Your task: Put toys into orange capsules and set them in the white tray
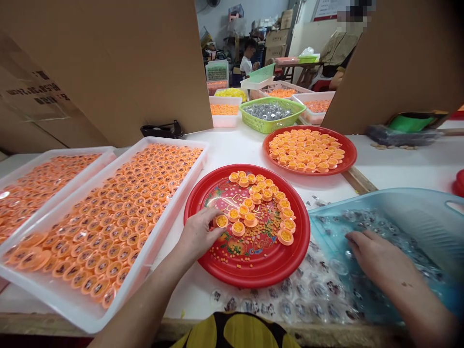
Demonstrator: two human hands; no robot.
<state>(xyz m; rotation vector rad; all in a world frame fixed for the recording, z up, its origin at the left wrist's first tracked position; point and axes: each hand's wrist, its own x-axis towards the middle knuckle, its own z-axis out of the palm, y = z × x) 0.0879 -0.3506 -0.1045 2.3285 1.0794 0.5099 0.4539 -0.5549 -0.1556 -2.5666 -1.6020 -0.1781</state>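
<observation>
My left hand (199,234) rests on a red plastic plate (250,275), its fingertips on a small orange cup with a yellow centre (222,221). Several more such cups (253,208) stand in a curved band on the plate's printed floral surface, with tiny orange-yellow granules (225,258) scattered near the lower edge. My right hand (377,256) lies palm down on clear plastic domes (362,227) inside a pale blue plastic basin (398,194). Its fingers hide whatever is directly beneath them.
Left of the plate, white trays (165,217) hold many orange cups. More clear domes (308,295) lie loose on the white table. Behind stand a second red plate (351,154) of cups, a green basket (271,123), and cardboard partitions (108,63) on both sides.
</observation>
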